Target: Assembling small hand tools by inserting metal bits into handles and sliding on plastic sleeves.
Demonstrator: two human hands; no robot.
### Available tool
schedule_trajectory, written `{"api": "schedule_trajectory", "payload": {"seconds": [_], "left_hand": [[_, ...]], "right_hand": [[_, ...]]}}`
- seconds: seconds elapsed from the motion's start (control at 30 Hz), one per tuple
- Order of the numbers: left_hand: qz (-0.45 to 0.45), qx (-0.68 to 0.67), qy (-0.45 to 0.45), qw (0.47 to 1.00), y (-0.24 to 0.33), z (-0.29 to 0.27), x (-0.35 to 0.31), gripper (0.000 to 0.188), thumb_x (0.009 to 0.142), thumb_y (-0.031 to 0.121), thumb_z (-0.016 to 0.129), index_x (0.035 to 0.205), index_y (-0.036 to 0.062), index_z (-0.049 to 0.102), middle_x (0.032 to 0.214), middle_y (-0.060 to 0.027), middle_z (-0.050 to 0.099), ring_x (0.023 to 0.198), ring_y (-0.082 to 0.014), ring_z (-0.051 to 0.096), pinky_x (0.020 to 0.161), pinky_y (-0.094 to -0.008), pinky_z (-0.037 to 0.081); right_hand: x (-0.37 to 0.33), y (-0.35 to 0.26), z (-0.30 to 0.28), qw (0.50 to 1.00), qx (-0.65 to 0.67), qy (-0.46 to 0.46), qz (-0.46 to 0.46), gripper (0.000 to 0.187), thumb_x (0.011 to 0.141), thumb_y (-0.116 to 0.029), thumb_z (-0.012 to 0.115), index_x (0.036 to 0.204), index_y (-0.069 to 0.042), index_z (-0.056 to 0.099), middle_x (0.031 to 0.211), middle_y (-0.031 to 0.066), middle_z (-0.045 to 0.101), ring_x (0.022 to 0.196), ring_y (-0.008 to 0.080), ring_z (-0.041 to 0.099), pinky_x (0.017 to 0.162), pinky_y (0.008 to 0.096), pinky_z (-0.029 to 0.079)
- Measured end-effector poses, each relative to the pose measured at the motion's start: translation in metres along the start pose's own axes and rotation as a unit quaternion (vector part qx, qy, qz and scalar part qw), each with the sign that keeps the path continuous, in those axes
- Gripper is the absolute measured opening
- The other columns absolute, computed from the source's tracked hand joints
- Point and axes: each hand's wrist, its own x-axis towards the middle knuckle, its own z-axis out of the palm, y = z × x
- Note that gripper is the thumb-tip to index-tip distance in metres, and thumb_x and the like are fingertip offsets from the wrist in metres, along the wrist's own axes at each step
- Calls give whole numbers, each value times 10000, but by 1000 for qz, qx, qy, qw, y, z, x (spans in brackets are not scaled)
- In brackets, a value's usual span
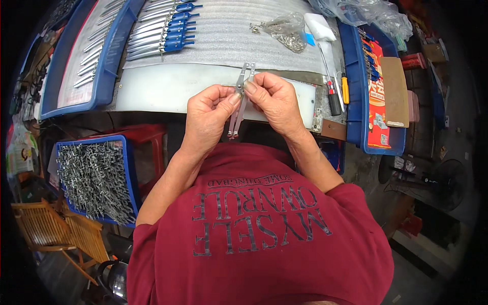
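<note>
Between my two hands, just above the near edge of the white board (157,89), is a slim silver metal part with two long arms (238,119) meeting near a pivot. Its arms reach away from me above the fingers and toward me below them, with small reddish ends. My left hand (206,114) pinches it by thumb and fingers from the left. From the right, my right hand (279,104) presses its thumb on it near the pivot. The fingertips hide the joint, and any small fastener there cannot be made out.
Blue-ended silver tools (173,43) lie in a row at far left. Screws fill a clear bag (292,38). Red-black (333,96) and yellow (344,84) screwdrivers lie at right. Blue trays (104,66) flank the table; a blue crate (133,178) holds many metal parts beside a red stool (152,134).
</note>
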Motion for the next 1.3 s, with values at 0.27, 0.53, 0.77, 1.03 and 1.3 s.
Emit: {"api": "schedule_trajectory", "payload": {"seconds": [0.27, 0.53, 0.77, 1.03, 1.3], "left_hand": [[-1, 0, 1, 1000, -1, 2, -2, 100, 802, 51, 533, 849, -32, 564, 730, -6, 561, 636, -34, 493, 573, -161, 405], [-3, 12, 7, 1000, -4, 1, -2, 96, 803, 53, 536, 847, -27, 564, 720, 3, 551, 630, -24, 474, 546, -159, 390], [27, 26, 8, 999, -3, 0, -2, 107, 808, 51, 528, 862, -37, 557, 735, -3, 559, 638, -29, 485, 554, -161, 402], [33, 29, -8, 999, -5, 1, -4, 118, 812, 44, 519, 884, -44, 550, 748, -10, 562, 648, -32, 490, 557, -162, 408], [45, 40, -1, 998, -6, 2, -5, 133, 816, 65, 508, 901, -33, 535, 752, -48, 565, 620, -80, 524, 553, -191, 439]], "right_hand": [[0, 5, -1, 1000, 22, -15, 6, 144, 800, -135, 567, 704, -57, 492, 617, -61, 436, 535, 4, 338, 451, 157, 269], [0, 4, 0, 999, 39, -20, -8, 105, 779, -105, 587, 800, -31, 516, 705, -34, 498, 638, 22, 441, 560, 155, 365], [-4, 1, 5, 998, 66, -21, -14, 146, 765, -77, 596, 861, -2, 516, 769, -5, 536, 702, 40, 494, 625, 174, 413], [-5, 12, 0, 997, -74, 16, -33, 112, 777, -86, 577, 820, 0, 520, 726, -16, 521, 654, 28, 459, 572, 163, 388], [-5, 11, -2, 996, -83, 18, -39, 126, 783, -126, 580, 778, -12, 524, 680, -36, 490, 603, 17, 396, 524, 153, 333]]}}
